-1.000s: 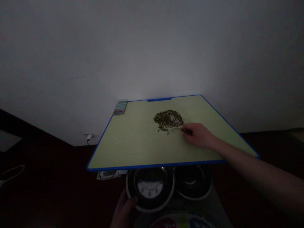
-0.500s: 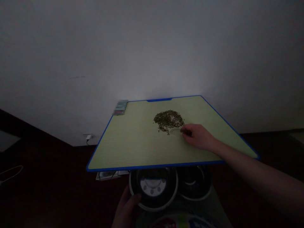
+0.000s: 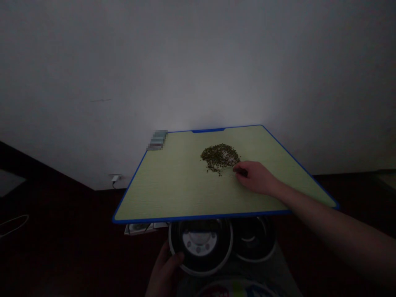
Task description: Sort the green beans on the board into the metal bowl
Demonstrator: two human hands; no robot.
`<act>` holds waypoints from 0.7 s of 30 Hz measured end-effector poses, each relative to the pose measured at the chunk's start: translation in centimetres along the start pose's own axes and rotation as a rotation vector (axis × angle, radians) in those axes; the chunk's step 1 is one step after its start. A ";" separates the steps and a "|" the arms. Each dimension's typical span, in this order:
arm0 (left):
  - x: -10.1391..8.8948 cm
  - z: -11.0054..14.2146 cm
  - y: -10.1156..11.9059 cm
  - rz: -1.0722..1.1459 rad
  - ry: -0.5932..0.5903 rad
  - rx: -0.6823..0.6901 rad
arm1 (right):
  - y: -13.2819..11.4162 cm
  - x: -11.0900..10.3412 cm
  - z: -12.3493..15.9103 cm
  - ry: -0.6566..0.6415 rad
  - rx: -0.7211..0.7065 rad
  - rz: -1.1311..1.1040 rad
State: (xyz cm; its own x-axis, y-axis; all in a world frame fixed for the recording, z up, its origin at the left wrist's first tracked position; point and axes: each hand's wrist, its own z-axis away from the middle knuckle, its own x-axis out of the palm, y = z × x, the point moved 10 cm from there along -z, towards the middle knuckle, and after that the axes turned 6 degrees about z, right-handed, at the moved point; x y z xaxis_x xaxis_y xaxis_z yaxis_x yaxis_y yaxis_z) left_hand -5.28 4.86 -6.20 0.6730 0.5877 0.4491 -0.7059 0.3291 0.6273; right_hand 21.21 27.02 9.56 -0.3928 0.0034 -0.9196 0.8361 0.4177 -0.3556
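Note:
A loose heap of small olive-brown grains (image 3: 216, 156) lies on a pale yellow-green board (image 3: 167, 185) with a blue rim. My right hand (image 3: 252, 176) is at the heap's near right side, low over the board, its fingers pinched closed on a thin, clear piece with a curved edge (image 3: 227, 170). What kind of thing this piece is cannot be made out. Below the board's front edge, my left hand (image 3: 163, 268) grips the left rim of a metal bowl (image 3: 206, 272), thumb over the rim. The bowl's far part is hidden under the board.
A second metal bowl (image 3: 255, 259) stands right beside the first, partly under the board. A pale wall (image 3: 198, 62) rises behind the board. On the wall at left is a plug with a cord (image 3: 115, 178). A blurred-out patch (image 3: 157, 140) covers the board's back left corner.
My right hand has shifted very slightly left toward the grains, with the clear piece in its fingers. My left hand stays on the bowl's rim.

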 end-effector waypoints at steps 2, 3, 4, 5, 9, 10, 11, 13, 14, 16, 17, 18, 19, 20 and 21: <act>-0.1 -0.1 0.0 -0.014 0.003 -0.005 | -0.2 0.0 -0.1 0.000 -0.004 0.002; -0.2 -0.1 0.0 -0.020 0.005 -0.006 | -0.2 0.0 -0.2 0.003 -0.004 0.002; -0.2 -0.1 0.0 -0.019 0.006 -0.006 | -0.3 0.0 -0.3 0.003 -0.005 0.002; -0.2 -0.2 0.0 -0.013 0.004 -0.006 | -0.4 0.0 -0.3 0.003 -0.006 0.001; 0.0 -0.3 -0.1 0.018 0.000 0.000 | -0.7 0.2 -0.7 -0.005 -0.017 -0.022; 0.1 -0.3 -0.1 0.020 -0.002 0.004 | -0.8 0.2 -0.8 -0.006 -0.021 -0.026; 0.3 -0.3 -0.1 0.019 -0.005 0.009 | -1.0 0.3 -0.9 -0.008 -0.026 -0.027; 0.4 -0.2 -0.1 0.016 -0.009 0.012 | -1.2 0.4 -1.1 -0.008 -0.034 -0.014; 0.4 -0.2 -0.1 0.014 -0.008 0.010 | -1.4 0.4 -1.2 -0.005 -0.037 -0.007; 0.4 -0.2 -0.2 0.007 0.000 0.004 | -1.5 0.3 -1.3 0.004 -0.034 0.001; 0.3 -0.2 -0.3 0.005 0.003 0.002 | -1.5 0.3 -1.4 0.009 -0.029 0.004; 0.3 -0.2 -0.3 0.005 0.005 0.000 | -1.4 0.2 -1.3 0.010 -0.024 0.008; 0.3 -0.2 -0.4 0.006 0.005 -0.006 | -1.4 0.2 -1.3 0.010 -0.019 0.011; 0.3 -0.2 -0.4 0.009 0.005 -0.014 | -1.3 0.2 -1.2 0.009 -0.015 0.013; 0.3 -0.1 -0.5 0.012 0.003 -0.022 | -1.1 0.2 -1.0 0.007 -0.012 0.013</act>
State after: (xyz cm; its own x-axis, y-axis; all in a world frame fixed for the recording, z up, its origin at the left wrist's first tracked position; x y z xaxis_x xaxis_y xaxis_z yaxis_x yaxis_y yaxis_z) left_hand -4.74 4.96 -6.44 0.6637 0.5938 0.4548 -0.7188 0.3381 0.6074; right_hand 19.79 27.49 10.00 -0.3843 0.0152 -0.9231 0.8367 0.4283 -0.3413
